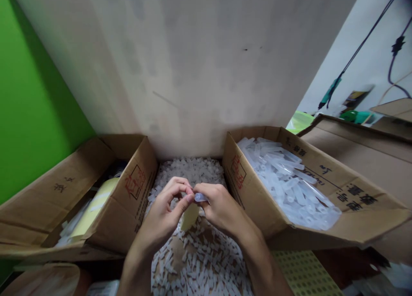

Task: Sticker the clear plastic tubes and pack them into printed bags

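My right hand has its fingers wrapped round a translucent plastic tube, one round end of which points toward me. Close against it, my left hand is closed in a pinch at the tube's end; what lies between those fingertips is too small to make out. A pale yellow sheet hangs just under both hands, and I cannot tell which one holds it. Below spread many small white plastic pieces, heaped more thickly toward the back.
An open cardboard box full of translucent tubes stands right. Another box at left holds a yellow roll. A pale panel rises behind. A yellow dotted sheet lies lower right; a cable hangs upper right.
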Available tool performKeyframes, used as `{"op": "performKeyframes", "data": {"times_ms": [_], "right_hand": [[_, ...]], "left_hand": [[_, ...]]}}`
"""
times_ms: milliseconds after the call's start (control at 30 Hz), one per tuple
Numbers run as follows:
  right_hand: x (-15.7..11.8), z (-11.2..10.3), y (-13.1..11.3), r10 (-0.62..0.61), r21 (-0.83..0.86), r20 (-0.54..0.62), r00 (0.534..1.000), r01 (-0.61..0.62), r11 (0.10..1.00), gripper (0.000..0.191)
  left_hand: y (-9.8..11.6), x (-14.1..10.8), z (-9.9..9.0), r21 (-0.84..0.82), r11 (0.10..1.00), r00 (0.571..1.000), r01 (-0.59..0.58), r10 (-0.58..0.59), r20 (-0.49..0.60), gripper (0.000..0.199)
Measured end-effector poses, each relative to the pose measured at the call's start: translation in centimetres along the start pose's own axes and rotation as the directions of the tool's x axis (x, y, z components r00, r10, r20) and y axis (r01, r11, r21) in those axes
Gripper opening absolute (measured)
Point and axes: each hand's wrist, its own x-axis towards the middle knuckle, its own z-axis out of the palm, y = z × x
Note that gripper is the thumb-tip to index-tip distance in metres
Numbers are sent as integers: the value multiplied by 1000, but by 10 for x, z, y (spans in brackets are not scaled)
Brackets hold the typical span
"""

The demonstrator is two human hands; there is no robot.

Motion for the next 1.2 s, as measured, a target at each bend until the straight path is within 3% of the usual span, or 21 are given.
{"op": "performKeyframes", "data": {"times_ms": [600, 700, 800, 900, 967, 1033, 1200], "right_hand": [[1, 4, 2, -23, 10, 4, 1000, 23, 1000, 30], [1, 3, 3, -21, 55, 9, 1000, 20, 998, 26], [1, 1, 1, -7, 136, -14, 1000, 9, 991, 22], [0, -3, -6, 26, 219, -29, 999, -19, 976, 21], [0, -7, -11, 42, 231, -47, 998, -30, 972, 14], [0, -11, -14, 39, 213, -90, 995, -19, 977, 7], [-2, -12, -14, 29, 229, -175, 984, 12, 973, 31]], "left_hand": [[1, 2, 3, 117, 993, 1000, -14, 17, -23, 11], [1, 4, 6, 83, 996, 998, 26, -21, -66, 5], [-3, 1, 4, 44, 996, 994, 82, -79, -82, 16], [-9, -5, -5, 57, 986, 986, 157, -159, 44, 32], [-13, -8, -11, 121, 968, 956, 220, -239, 169, 28], [-17, -10, -15, 216, 943, 932, 253, -298, 208, 18], [-24, -8, -19, 351, 905, 959, 241, -278, 58, 19]]}}
